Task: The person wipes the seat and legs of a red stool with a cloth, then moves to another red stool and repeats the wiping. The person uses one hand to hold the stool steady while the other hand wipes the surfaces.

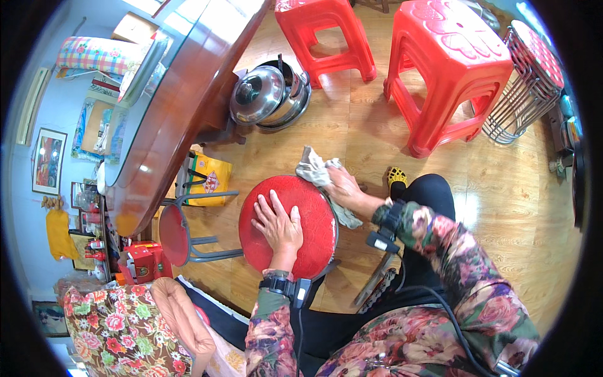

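Observation:
A round stool with a red padded seat (pixel 311 207) stands before me, its rim worn pale on the right side. My left hand (pixel 280 226) lies flat on the seat, fingers spread, holding nothing. At the seat's upper right edge, my right hand (pixel 343 186) grips a whitish, crumpled cloth (pixel 313 167). Part of the cloth hangs down beside the rim, below the hand. Both wrists wear black straps with small devices.
Two red plastic stools (pixel 452 80) and stacked metal-framed stools (pixel 523 89) stand beyond. A lidded steel pot (pixel 259 92) sits by the glass-topped wooden table (pixel 188 103). A yellow bag (pixel 212 181) and a red-seated folding chair (pixel 173 234) are at left.

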Motion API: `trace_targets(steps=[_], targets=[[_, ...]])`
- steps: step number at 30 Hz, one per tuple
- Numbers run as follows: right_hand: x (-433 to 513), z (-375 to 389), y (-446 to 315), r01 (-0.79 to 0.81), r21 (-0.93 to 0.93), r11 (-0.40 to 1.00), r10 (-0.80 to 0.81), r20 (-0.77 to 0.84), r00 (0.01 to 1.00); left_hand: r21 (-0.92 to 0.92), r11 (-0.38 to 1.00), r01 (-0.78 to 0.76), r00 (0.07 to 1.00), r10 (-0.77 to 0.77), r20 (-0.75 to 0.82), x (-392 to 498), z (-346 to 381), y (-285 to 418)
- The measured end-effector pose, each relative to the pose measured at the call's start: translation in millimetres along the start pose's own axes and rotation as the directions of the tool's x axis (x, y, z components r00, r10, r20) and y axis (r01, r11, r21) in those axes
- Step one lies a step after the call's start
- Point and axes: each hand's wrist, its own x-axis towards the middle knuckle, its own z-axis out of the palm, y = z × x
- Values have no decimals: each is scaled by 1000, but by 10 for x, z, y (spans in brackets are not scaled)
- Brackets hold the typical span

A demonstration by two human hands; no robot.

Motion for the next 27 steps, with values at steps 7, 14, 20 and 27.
trace_targets(steps=[7,14,20,27], targets=[[-255,-71,568,-581,680,448,735,90,672,-324,946,-2,1000,6,9,-2,-107,-202],[415,-525,-113,-195,787,585,216,81,973,-981,68,179,683,-726,75,-1159,-45,-734],[675,-319,-439,-149,-82,985,169,402,900,-864,-427,267,661,-571,486,-1467,255,-804],[742,-371,-676,-155,-150,977,212,549,808,-798,-498,340,567,-569,596,-1234,229,-863]])
